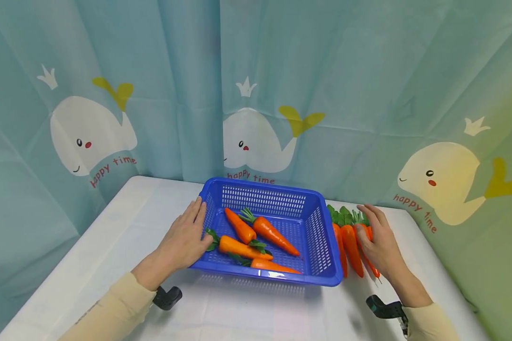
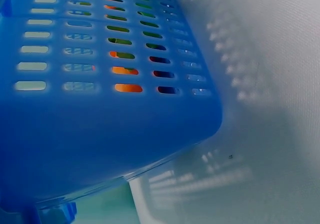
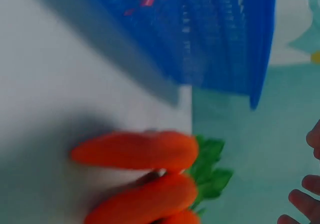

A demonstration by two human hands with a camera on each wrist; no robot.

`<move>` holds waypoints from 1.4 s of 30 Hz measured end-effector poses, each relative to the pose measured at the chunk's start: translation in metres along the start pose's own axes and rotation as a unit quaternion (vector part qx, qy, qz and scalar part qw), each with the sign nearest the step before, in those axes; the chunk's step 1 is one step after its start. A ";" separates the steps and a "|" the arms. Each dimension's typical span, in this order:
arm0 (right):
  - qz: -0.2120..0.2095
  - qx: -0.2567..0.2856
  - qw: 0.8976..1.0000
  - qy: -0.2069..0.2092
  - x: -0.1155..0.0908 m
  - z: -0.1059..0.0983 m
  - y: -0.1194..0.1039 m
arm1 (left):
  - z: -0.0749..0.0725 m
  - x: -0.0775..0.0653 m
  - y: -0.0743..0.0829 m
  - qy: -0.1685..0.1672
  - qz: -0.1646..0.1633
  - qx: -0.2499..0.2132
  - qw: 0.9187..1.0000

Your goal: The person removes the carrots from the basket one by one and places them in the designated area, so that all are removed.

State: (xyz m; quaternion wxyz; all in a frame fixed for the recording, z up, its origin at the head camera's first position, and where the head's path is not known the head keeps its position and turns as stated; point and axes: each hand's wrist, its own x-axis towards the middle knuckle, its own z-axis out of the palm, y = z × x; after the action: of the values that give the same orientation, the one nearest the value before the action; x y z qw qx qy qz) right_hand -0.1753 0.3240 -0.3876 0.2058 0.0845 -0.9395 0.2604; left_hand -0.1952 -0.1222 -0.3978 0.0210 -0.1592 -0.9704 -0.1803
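My left hand (image 1: 187, 237) rests along the left rim of a blue plastic basket (image 1: 256, 271), fingers straight and thumb near the inner side. Several orange carrots (image 1: 277, 235) with green tops lie inside the basket. Close up in the left wrist view is the slotted basket wall (image 2: 110, 124), with orange showing through the slots. To the right of the basket, my right hand (image 1: 379, 241) is over a row of carrots (image 1: 351, 248), its fingers loosely bent. Those carrots (image 3: 140, 151) show in the right wrist view, apart from the fingertips (image 3: 304, 204).
Basket and carrots are on a white table (image 1: 153, 208). Behind it hangs a blue-green curtain (image 1: 187, 94) printed with whales. The loose carrots lie close beside the basket's right wall, their leafy tops toward the table's back edge.
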 end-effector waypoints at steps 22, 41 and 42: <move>-0.119 0.019 0.992 -0.024 0.015 0.021 -0.069 | 0.001 -0.002 0.001 0.002 0.000 -0.006 1.000; -0.167 -0.004 0.981 -0.098 0.025 0.068 -0.101 | 0.001 0.000 0.000 0.006 0.004 -0.006 1.000; -0.168 -0.003 0.980 -0.104 0.025 0.071 -0.102 | 0.001 0.000 0.000 0.006 0.004 -0.006 1.000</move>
State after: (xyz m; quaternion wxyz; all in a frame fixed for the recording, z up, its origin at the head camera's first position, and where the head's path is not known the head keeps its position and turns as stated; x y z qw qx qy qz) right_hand -0.1953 0.1993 -0.3856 0.1484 0.2674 -0.9289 0.2086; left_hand -0.1953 -0.1220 -0.3989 0.0262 -0.1621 -0.9685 -0.1871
